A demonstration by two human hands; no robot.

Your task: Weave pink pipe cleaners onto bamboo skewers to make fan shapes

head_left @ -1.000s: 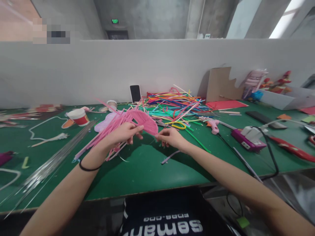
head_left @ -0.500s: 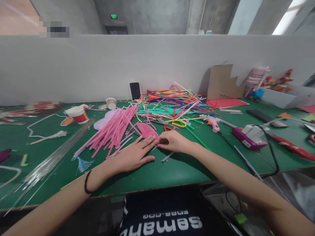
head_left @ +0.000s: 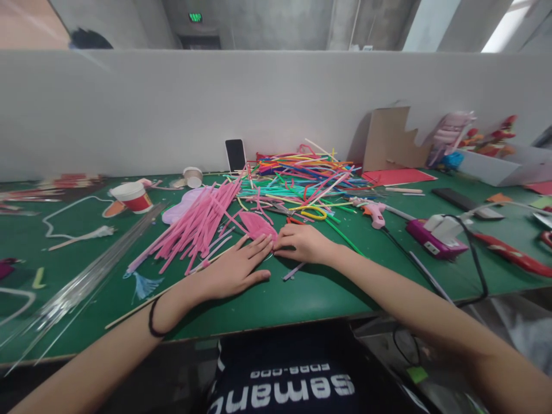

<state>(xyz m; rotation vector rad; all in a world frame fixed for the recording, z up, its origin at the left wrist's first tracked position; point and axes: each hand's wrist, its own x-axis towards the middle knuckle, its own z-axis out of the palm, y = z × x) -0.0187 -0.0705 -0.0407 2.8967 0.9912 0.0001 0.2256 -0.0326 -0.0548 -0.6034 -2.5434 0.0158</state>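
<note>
A pink petal shape made of pipe cleaners [head_left: 255, 223] lies on the green table in front of me. My left hand [head_left: 241, 267] is laid flat with its fingers stretched over the near end of the petal. At the petal's near right tip, my right hand [head_left: 302, 242] has its fingers pinched together against it; the exact bit between them is hidden. Left of the petal is a bundle of pink pipe cleaners [head_left: 196, 227]. Scissors with yellow handles [head_left: 314, 213] lie just beyond my right hand.
Behind are a heap of coloured pipe cleaners [head_left: 302, 178] and a phone [head_left: 235, 155] against the partition. To the right lie a pink glue gun [head_left: 376, 214] and a purple power strip [head_left: 435, 238]. A paper cup [head_left: 133, 197] and thin wires [head_left: 92, 273] are at left.
The fingers of my right hand have shifted slightly and closed up at the petal's tip. My left hand stays flat on it. The view has tilted down a little.
</note>
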